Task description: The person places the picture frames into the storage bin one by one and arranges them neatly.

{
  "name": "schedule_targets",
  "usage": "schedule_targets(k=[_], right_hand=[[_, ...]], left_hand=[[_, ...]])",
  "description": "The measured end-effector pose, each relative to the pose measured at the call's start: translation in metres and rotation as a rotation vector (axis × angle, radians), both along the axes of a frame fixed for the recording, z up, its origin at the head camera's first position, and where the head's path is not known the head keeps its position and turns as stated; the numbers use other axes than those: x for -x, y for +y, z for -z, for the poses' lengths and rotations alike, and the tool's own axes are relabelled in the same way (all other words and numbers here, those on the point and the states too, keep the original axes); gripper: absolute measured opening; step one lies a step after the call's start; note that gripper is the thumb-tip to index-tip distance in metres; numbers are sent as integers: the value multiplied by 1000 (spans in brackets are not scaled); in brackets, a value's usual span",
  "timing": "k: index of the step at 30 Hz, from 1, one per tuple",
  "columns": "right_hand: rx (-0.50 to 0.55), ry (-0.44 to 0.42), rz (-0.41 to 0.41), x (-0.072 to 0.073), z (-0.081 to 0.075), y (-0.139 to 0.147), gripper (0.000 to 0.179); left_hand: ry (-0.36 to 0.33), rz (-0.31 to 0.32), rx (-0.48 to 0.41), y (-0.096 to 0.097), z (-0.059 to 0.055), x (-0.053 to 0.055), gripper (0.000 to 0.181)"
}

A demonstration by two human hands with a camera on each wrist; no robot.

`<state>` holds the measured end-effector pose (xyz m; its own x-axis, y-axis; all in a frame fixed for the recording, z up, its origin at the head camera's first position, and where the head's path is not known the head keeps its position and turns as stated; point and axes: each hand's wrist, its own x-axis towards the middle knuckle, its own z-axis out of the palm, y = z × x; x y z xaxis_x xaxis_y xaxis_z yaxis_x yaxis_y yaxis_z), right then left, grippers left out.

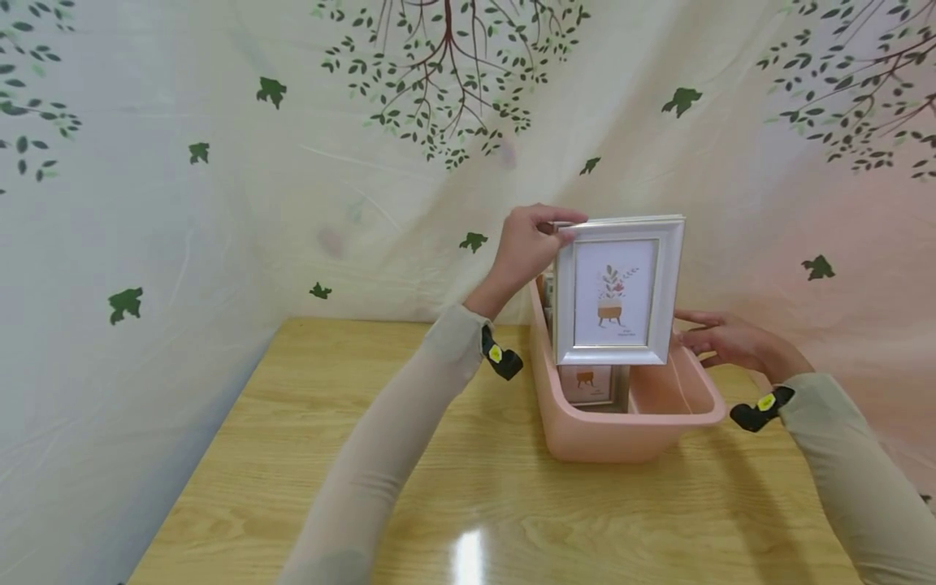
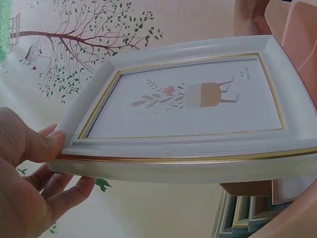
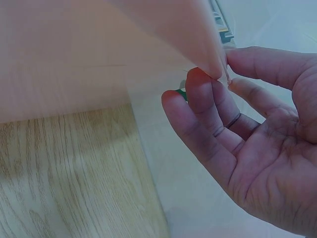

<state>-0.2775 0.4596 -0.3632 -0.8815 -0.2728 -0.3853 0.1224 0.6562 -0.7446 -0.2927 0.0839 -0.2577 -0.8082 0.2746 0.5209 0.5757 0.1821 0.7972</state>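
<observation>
A white picture frame with a gold inner line and a potted-plant print is held upright over a pink plastic bin. My left hand pinches the frame's upper left corner, thumb on the front and fingers behind, as the left wrist view shows. On the bin's right side, my right hand grips the rim between thumb and fingers. Another picture frame with a similar print lies inside the bin, partly hidden by the raised one. Several more frame edges show in the left wrist view.
The bin stands on a wood-grain table, right of its middle. Behind hangs a pale cloth printed with branches and green leaves. Each wrist wears a black strap with a small camera.
</observation>
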Motion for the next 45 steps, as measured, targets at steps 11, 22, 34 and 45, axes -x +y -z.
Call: schedule_targets(k=[11,22,34,45], right_hand=[[9,8,-5,-3,1,-2,80],[-22,22,-15,-3,-1,-3,80],[-7,12,-13,-5,-2,-3,81],[6,8,-4,-4,-1,-1,81]], left_hand=[[-5,49,81,4,11,-1,23],[-105,168,176,-2,17,3,25],[-171,255,262,-1,32,7,28],[-167,336,344,-1,44,11,26]])
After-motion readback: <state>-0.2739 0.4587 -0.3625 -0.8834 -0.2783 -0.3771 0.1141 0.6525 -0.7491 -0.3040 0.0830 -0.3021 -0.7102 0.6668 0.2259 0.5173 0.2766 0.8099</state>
